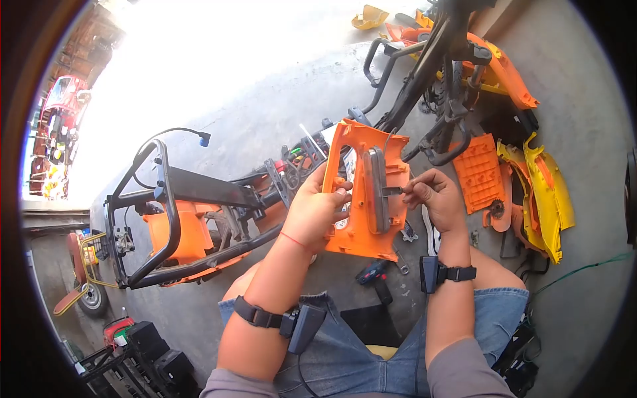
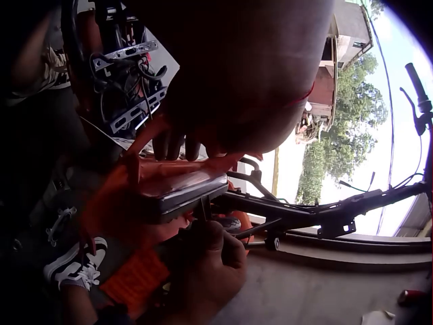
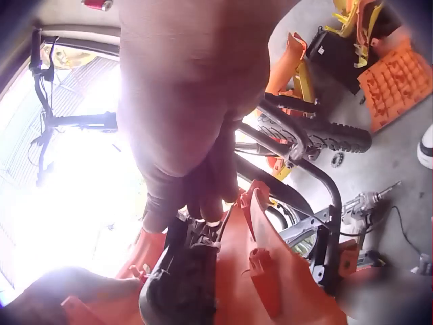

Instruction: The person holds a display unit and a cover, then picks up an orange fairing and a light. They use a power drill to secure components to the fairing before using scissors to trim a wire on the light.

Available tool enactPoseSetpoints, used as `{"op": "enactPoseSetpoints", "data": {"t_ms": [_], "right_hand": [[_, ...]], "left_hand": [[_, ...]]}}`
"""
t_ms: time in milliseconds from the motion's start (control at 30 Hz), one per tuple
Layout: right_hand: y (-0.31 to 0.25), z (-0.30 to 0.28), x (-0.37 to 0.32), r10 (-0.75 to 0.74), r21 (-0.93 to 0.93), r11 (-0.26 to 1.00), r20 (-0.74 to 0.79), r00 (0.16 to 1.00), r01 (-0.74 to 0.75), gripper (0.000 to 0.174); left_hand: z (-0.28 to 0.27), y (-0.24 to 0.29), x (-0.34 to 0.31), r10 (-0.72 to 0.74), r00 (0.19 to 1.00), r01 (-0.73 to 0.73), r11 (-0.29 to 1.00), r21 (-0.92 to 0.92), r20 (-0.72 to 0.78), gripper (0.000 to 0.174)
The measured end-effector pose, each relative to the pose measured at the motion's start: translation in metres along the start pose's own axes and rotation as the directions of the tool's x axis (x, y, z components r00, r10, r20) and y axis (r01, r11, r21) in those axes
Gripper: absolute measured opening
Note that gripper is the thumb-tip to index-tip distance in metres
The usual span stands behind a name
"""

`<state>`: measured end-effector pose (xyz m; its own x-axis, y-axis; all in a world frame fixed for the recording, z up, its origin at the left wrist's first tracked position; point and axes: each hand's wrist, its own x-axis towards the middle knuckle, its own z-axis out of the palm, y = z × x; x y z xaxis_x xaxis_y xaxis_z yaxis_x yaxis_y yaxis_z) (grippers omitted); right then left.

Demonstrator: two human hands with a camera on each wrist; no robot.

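My left hand (image 1: 312,212) grips an orange plastic panel (image 1: 352,245) by its left edge and holds it up over my lap. A long, narrow lamp (image 1: 377,192) with a dark housing sits in the panel. At the lamp's right side my right hand (image 1: 434,199) pinches a small dark flat piece (image 1: 393,190), its far end right at the housing; I cannot tell what it is. In the right wrist view the dark housing (image 3: 179,284) lies under the right fingertips, with the orange panel (image 3: 284,284) around it.
A black tubular frame (image 1: 212,189) with orange panels lies on the left. Beyond the held panel stands a two-wheeler's dark frame (image 1: 424,79). Orange panel (image 1: 476,172) and yellow panels (image 1: 544,199) lie right. On the floor are a cordless drill (image 1: 375,273) and a wrench (image 1: 402,265).
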<state>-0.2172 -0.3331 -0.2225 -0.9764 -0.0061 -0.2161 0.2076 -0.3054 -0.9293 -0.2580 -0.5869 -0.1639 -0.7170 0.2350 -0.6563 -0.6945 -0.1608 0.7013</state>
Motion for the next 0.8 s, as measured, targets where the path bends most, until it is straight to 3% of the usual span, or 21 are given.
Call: {"op": "enactPoseSetpoints", "data": {"t_ms": [33,67,133,200,267,400,600,700,800], "right_hand": [[0.018,-0.015,0.003,0.02,0.137,0.99,-0.039,0.999,-0.014,0.015],[0.035,-0.029,0.003,0.023,0.14,0.99,-0.041,0.999,-0.017,0.015],[0.069,-0.055,-0.003,0.067,0.486,0.874,-0.169,0.983,0.024,0.017],[0.115,-0.079,-0.009,0.351,0.403,0.895,-0.376,0.857,-0.19,0.015],[0.187,-0.107,-0.015,0.531,0.137,0.821,-0.539,0.654,-0.554,0.016],[0.261,-0.128,-0.021,0.57,0.224,0.803,-0.562,0.599,-0.553,0.02],[0.24,-0.123,-0.015,0.576,0.31,0.808,-0.599,0.557,-0.501,0.031],[0.235,-0.127,-0.024,0.672,0.377,0.729,-0.551,0.494,-0.571,0.029],[0.189,-0.106,-0.016,0.591,0.297,0.794,-0.579,0.562,-0.531,0.025]], "left_hand": [[0.001,0.0,-0.001,0.014,1.0,-0.013,1.0,0.012,-0.013,0.059],[0.002,0.0,-0.001,0.01,1.0,-0.009,1.0,0.014,-0.015,0.059],[0.005,0.0,-0.003,0.051,0.996,-0.045,0.996,0.072,-0.076,0.059],[0.011,0.004,-0.006,0.05,0.994,-0.041,0.995,0.094,-0.097,0.059],[0.011,0.0,-0.006,0.048,0.991,-0.034,0.993,0.11,-0.125,0.059],[0.008,-0.005,0.0,0.06,0.992,-0.042,0.986,0.163,-0.11,0.059],[0.019,0.001,-0.001,0.054,0.992,-0.034,0.985,0.168,-0.115,0.057],[0.019,0.0,0.003,0.073,0.988,-0.043,0.975,0.217,-0.133,0.055],[0.021,-0.002,0.006,0.099,0.992,-0.078,0.971,0.225,-0.084,0.063]]}}
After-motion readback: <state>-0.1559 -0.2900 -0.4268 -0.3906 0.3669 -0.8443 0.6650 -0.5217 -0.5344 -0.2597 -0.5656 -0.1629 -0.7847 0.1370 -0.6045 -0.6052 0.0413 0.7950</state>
